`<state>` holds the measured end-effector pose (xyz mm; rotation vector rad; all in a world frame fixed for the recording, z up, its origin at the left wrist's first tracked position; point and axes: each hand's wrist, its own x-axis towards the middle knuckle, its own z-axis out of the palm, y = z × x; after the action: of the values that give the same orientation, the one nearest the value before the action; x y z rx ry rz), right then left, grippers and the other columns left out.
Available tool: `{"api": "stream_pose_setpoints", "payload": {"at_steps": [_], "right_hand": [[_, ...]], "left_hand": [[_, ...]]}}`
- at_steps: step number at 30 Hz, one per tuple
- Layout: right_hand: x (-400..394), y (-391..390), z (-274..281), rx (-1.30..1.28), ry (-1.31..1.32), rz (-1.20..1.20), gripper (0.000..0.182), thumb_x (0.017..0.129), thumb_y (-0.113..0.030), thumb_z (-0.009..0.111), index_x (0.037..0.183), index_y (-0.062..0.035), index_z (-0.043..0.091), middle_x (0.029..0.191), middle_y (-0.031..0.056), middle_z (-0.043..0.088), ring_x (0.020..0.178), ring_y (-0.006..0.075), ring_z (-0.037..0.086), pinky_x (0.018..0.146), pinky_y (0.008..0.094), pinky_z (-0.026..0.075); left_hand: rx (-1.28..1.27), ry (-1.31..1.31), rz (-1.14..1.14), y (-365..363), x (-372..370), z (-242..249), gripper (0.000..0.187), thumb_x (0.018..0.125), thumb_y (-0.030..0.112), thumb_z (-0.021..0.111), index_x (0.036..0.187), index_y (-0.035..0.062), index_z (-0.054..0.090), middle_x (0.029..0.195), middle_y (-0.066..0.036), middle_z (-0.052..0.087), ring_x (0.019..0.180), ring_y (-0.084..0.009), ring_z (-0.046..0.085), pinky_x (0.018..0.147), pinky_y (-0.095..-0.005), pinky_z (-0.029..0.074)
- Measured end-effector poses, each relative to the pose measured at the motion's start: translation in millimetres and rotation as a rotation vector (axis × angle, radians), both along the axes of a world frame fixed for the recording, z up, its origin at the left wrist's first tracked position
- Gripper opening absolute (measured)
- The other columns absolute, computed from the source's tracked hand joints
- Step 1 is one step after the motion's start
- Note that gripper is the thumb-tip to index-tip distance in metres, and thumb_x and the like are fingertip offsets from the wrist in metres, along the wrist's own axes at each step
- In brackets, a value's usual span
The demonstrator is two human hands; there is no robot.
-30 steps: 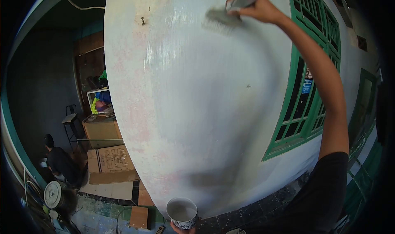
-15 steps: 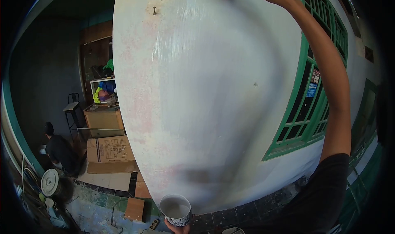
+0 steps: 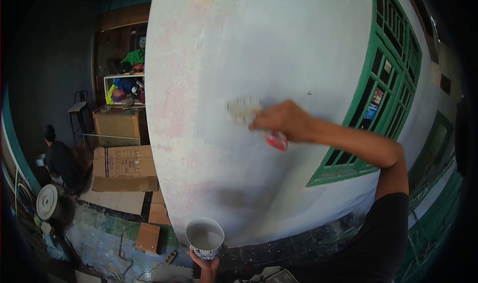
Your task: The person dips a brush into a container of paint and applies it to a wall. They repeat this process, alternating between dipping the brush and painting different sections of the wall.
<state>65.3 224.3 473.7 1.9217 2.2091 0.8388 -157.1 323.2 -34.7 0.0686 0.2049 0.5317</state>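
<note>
My right hand (image 3: 286,121) is closed around a wide paint brush (image 3: 244,109) with pale bristles and a red handle end. The bristles are at the middle of the white wall (image 3: 239,168) and look slightly blurred. Low in the view, my left hand (image 3: 205,264) holds a patterned cup (image 3: 205,238) from below, with whitish liquid inside. The wall shows pinkish patches on its left side.
A green barred window (image 3: 371,109) is set in the wall at right. At left, a person (image 3: 63,163) in dark clothes crouches near a cardboard box (image 3: 124,163) and a lidded bucket (image 3: 47,202). A wooden block (image 3: 148,237) lies on the floor.
My right hand has come down from the top edge to the middle of the wall, bringing the brush into view. The camera view has shifted slightly; my left hand still holds the cup.
</note>
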Motion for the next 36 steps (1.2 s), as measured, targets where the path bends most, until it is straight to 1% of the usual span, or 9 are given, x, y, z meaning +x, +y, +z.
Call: {"api": "stream_pose_setpoints", "payload": {"at_steps": [4,7,10,12,15,22,28,32,36], "right_hand": [[8.2,16.1,-19.5,-0.003,0.365,0.132,0.030,0.077,-0.004,0.073,0.106,-0.0120,0.070,0.094,0.0089,0.072,0.081,0.0273,0.069,0.071,0.0329,0.054],[10.4,37.3,51.7,0.172,0.604,-0.050,0.015,0.080,0.004,0.073,0.095,0.0018,0.069,0.089,0.0074,0.071,0.077,0.0073,0.061,0.069,0.0247,0.051],[12.0,52.2,143.0,0.353,0.089,0.189,0.022,0.080,-0.006,0.075,0.101,-0.0040,0.070,0.075,0.0057,0.068,0.069,0.0086,0.060,0.068,0.0276,0.054],[3.4,53.8,205.5,0.535,-0.069,-0.073,0.019,0.086,-0.010,0.074,0.100,0.0002,0.068,0.088,0.0010,0.070,0.075,0.0109,0.065,0.070,0.0281,0.054],[-45.9,61.2,220.0,0.525,-0.491,0.144,0.013,0.072,-0.004,0.072,0.084,-0.0025,0.067,0.083,0.0161,0.069,0.074,0.0314,0.067,0.067,0.0363,0.052],[17.9,78.7,35.1,0.463,-0.778,-0.072,0.033,0.074,-0.007,0.069,0.106,-0.0157,0.070,0.111,0.0200,0.068,0.088,0.0305,0.071,0.069,0.0365,0.058],[-20.9,59.1,-193.6,0.164,-0.132,0.008,0.022,0.078,-0.011,0.067,0.100,-0.0104,0.071,0.106,0.0195,0.067,0.090,0.0291,0.069,0.071,0.0371,0.056],[-26.9,70.5,-202.1,-0.221,0.751,-0.169,0.023,0.074,-0.007,0.071,0.098,-0.0058,0.070,0.095,0.0152,0.069,0.084,0.0287,0.069,0.072,0.0354,0.054],[17.0,53.6,-111.8,0.033,0.651,-0.061,0.018,0.077,-0.004,0.072,0.095,-0.0013,0.068,0.096,0.0155,0.071,0.081,0.0266,0.070,0.075,0.0334,0.053]], "left_hand": [[-0.027,0.010,0.084,1.1,-4.4,10.9,0.074,0.085,0.068,0.035,0.136,0.0160,0.050,0.129,-0.013,0.057,0.110,-0.0400,0.059,0.079,-0.0593,0.052],[0.030,-0.033,0.057,0.6,-9.8,6.9,0.072,0.087,0.066,0.035,0.136,0.0155,0.050,0.128,-0.013,0.057,0.111,-0.0391,0.059,0.082,-0.0577,0.052],[0.046,-0.041,0.114,1.8,-8.9,17.1,0.072,0.088,0.066,0.035,0.138,0.0155,0.049,0.130,-0.012,0.057,0.115,-0.0373,0.058,0.084,-0.0591,0.052],[-0.024,-0.005,0.133,-0.2,-12.1,3.0,0.073,0.088,0.067,0.036,0.139,0.0158,0.048,0.132,-0.010,0.056,0.116,-0.0359,0.057,0.086,-0.0583,0.052],[-0.016,-0.011,0.177,0.7,-18.1,-9.6,0.069,0.089,0.062,0.037,0.133,0.0113,0.053,0.130,-0.009,0.058,0.118,-0.0308,0.056,0.095,-0.0524,0.049],[-0.035,0.038,0.233,4.3,-44.2,7.4,0.066,0.089,0.061,0.041,0.132,0.0126,0.054,0.129,-0.007,0.058,0.119,-0.0279,0.056,0.098,-0.0478,0.047],[-0.017,-0.003,0.240,9.0,-61.3,-4.9,0.067,0.090,0.061,0.041,0.134,0.0123,0.053,0.130,-0.007,0.058,0.120,-0.0282,0.056,0.098,-0.0476,0.048],[0.005,0.023,0.244,6.1,-68.0,1.2,0.066,0.091,0.060,0.041,0.134,0.0112,0.053,0.130,-0.008,0.058,0.119,-0.0283,0.056,0.098,-0.0479,0.048],[-0.012,0.044,0.248,0.7,-73.5,-2.5,0.066,0.090,0.060,0.041,0.132,0.0105,0.054,0.129,-0.008,0.058,0.119,-0.0280,0.056,0.097,-0.0477,0.048]]}}
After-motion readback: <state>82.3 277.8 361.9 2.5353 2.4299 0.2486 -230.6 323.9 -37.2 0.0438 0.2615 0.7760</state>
